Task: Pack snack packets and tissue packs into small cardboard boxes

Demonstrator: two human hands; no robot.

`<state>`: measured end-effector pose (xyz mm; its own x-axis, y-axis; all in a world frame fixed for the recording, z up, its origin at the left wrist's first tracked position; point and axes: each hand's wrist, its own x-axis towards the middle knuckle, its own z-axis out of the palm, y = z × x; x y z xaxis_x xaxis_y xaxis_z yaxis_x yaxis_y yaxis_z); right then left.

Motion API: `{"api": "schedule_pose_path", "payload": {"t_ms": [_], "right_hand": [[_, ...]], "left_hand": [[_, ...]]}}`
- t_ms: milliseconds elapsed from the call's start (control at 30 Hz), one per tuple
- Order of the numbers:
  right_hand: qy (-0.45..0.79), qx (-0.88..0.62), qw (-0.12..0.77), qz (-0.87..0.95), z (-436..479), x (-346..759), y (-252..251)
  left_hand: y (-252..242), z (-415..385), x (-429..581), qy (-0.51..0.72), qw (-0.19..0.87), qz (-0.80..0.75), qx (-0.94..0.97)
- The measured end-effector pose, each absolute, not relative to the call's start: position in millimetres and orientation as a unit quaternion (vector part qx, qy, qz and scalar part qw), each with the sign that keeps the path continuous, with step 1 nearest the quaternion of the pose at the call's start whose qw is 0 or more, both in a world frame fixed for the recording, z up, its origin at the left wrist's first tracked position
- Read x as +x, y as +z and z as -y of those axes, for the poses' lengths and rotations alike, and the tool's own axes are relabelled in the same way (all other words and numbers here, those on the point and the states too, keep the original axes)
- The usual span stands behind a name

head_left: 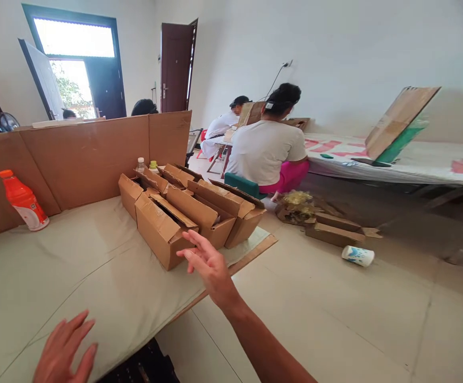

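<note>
My right hand (209, 264) reaches forward beside the nearest of several open cardboard boxes (161, 231), fingers apart and holding nothing. Whether a fingertip touches that box I cannot tell. The boxes stand packed together at the table's right end, their top flaps raised; what lies inside is mostly hidden. Low at the left, my left hand (64, 348) hovers over or rests on the pale table cover (95, 271), fingers spread, nothing in it.
An orange bottle (24, 201) leans at the left before a cardboard partition (91, 154). Behind the boxes show a clear bottle (140, 165) and a yellow-green cap (153, 165). A person (265, 149) sits beyond. On the floor lie a cardboard box (335, 230) and paper cup (358, 256).
</note>
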<state>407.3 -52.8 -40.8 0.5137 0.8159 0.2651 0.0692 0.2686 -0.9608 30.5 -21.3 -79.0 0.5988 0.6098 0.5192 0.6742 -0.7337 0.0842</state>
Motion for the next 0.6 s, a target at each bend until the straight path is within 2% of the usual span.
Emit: {"api": "schedule_pose_path", "payload": {"t_ms": [100, 200, 367, 467, 600], "right_hand": [[0.290, -0.533, 0.657, 0.449, 40, 411, -29], [0.236, -0.541, 0.594, 0.546, 36, 410, -20], [0.172, -0.542, 0.511, 0.644, 24, 417, -4], [0.199, -0.552, 0.516, 0.624, 15, 426, 6], [0.232, -0.542, 0.564, 0.578, 9, 431, 10]], "left_hand": [[-34, -5, 117, -0.314, 0.029, 0.291, -0.903], [1, -35, 184, -0.322, 0.015, 0.210, -0.923], [3, -79, 238, -0.262, 0.017, 0.187, -0.947], [-6, -89, 246, -0.264, 0.010, 0.190, -0.946], [0, -94, 255, -0.291, 0.011, 0.200, -0.935]]}}
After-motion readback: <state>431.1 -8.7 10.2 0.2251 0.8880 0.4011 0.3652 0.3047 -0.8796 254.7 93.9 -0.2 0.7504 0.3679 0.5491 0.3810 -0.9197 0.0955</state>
